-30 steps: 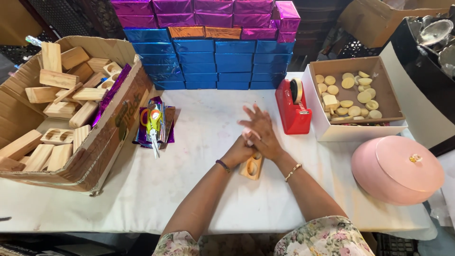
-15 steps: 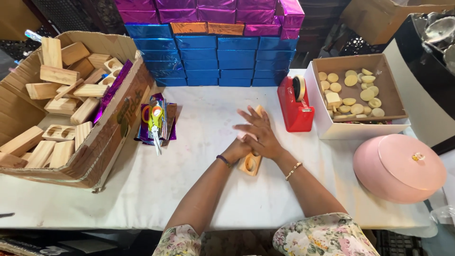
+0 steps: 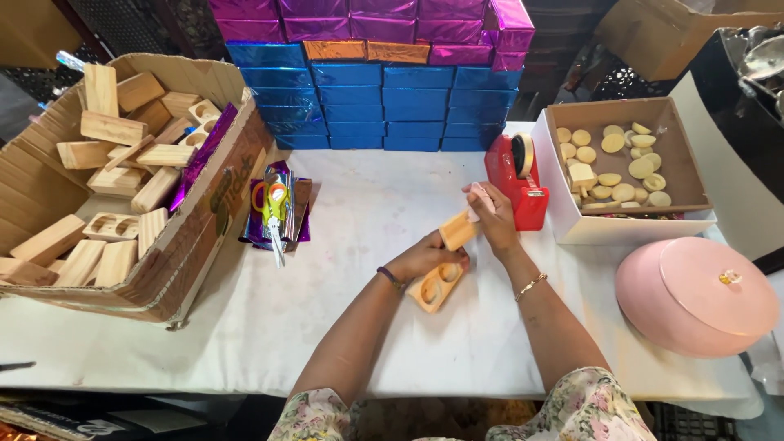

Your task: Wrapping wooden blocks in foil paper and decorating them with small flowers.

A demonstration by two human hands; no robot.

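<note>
Hard to make out: whatever pale pink scrap [image 3: 482, 198] sits pinched at the fingertips of the right hand [image 3: 492, 220], small and partly covered by the fingers. Closed around the upper end of a pale wooden block [image 3: 443, 264], that right hand; closed lower down on the same block, the left hand [image 3: 425, 257], hiding its middle. Block tilted, lower end on or just above the white tabletop [image 3: 367, 212], two round recesses showing in its smooth face. Just beyond the right hand, a glossy red tape dispenser [image 3: 516, 180], its roll upright. To the right, an open cardboard tray [image 3: 625, 220] of flat pale discs, some round, some cut to half-moons. Nearer the edge, a matte pink domed lid [image 3: 694, 294] with a small clear knob. On the left, a large corrugated carton [image 3: 184, 253] cut off by the frame, heaped with similar rough-sawn blocks, several bored with paired holes. Beside it, scissors with yellow-green handles [image 3: 273, 204] lying on crinkled purple foil sheets [image 3: 296, 214]. Along the back, a wall of foil-wrapped boxes [image 3: 367, 98], blue below, purple and orange above, top row cut off.
</note>
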